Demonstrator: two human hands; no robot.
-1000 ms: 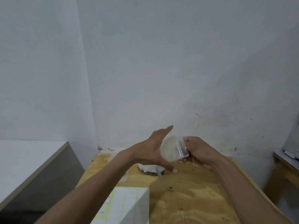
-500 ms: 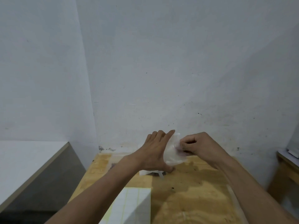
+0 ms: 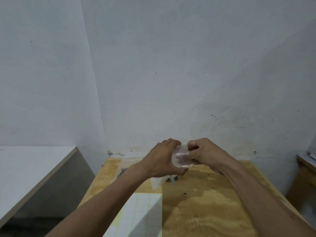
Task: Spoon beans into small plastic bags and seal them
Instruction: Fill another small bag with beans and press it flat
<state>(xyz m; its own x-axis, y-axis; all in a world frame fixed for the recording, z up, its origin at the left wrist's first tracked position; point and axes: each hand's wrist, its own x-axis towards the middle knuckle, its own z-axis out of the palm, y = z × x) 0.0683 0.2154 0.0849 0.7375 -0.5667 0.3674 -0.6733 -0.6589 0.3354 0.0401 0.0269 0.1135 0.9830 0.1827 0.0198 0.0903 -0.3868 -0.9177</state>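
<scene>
2 hands meet on 1 small plastic bag [image 3: 181,157], which is held up in the air above the far end of the wooden desk [image 3: 205,194], close to the wall. The left hand [image 3: 161,161] cups the bag from its left side, fingers curled over the top edge and thumb under the bottom. The right hand [image 3: 202,153] comes at it from the right, thumb and fingertips pinched on the bag's right edge, which seems to be the mouth (a faint strip line runs down the plastic there). So the bag lies directly between the hands, touching both, and neither is nearer than the other. Its long axis looks roughly upright and a little tilted, though the clear film is hard to read. I cannot tell whether any beans are inside.

Below the hands, on the desk, sits something white with a dark patch [image 3: 168,179] beside it, possibly the bean supply, mostly hidden by the left wrist. A white gridded box [image 3: 142,216] stands nearer the person.

Judging by the grip, the next move is parting or pressing the mouth, and it turns on the right hand working along that edge while the left steadies.
</scene>
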